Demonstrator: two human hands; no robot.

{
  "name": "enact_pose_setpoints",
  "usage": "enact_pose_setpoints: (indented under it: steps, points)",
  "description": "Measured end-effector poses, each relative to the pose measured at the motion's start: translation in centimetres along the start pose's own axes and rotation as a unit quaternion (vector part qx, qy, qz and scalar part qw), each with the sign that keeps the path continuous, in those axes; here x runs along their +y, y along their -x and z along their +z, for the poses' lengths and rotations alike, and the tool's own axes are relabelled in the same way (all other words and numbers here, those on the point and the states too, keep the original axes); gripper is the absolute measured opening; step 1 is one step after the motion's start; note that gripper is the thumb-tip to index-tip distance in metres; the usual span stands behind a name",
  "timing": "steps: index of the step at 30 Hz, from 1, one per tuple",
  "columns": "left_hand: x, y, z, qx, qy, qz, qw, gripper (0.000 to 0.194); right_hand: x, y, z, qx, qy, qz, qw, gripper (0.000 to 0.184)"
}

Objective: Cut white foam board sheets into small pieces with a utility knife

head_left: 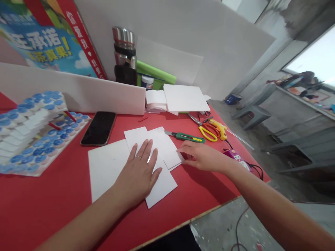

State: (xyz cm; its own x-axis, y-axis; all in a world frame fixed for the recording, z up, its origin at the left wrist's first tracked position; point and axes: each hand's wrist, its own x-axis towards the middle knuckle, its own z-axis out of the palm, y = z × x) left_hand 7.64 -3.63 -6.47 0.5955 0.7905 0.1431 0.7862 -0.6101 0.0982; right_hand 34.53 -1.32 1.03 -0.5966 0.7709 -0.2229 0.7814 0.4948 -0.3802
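Note:
My left hand [140, 170] lies flat with fingers spread on a pile of white foam-board sheets [110, 167] on the red table [47, 205]. My right hand [200, 157] reaches in from the right, and its fingertips touch the right edge of a smaller white sheet [169, 150] on top of the pile. Just beyond my right hand lies a green utility knife [187, 137].
A black phone [98, 127] lies left of the sheets. A model built of white pieces and blue bottle caps [34, 129] stands at far left. Yellow-handled scissors [206, 131], a glue gun [219, 128], a steel flask [125, 55] and more white boards [184, 97] are behind.

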Motion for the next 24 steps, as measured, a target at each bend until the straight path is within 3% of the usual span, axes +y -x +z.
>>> enact_pose_setpoints:
  steps: [12,17,22,24]
  points:
    - [0.0,0.1,-0.2,-0.005,0.002,0.000,1.000,0.064,0.1,-0.3,-0.1,0.007,0.012,-0.006,1.000,0.020]
    - [0.0,0.1,0.1,0.010,0.007,-0.001,1.000,0.064,-0.8,-0.4,0.4,0.024,0.091,0.048,0.994,0.029]
    - [0.0,0.1,0.2,0.007,0.010,0.001,1.000,0.065,-0.8,-0.7,0.6,0.038,0.175,0.056,0.982,0.032]
    - [-0.1,0.1,0.2,0.008,0.012,0.001,1.000,0.065,-0.4,-0.8,0.0,0.072,0.182,0.078,0.977,0.030]
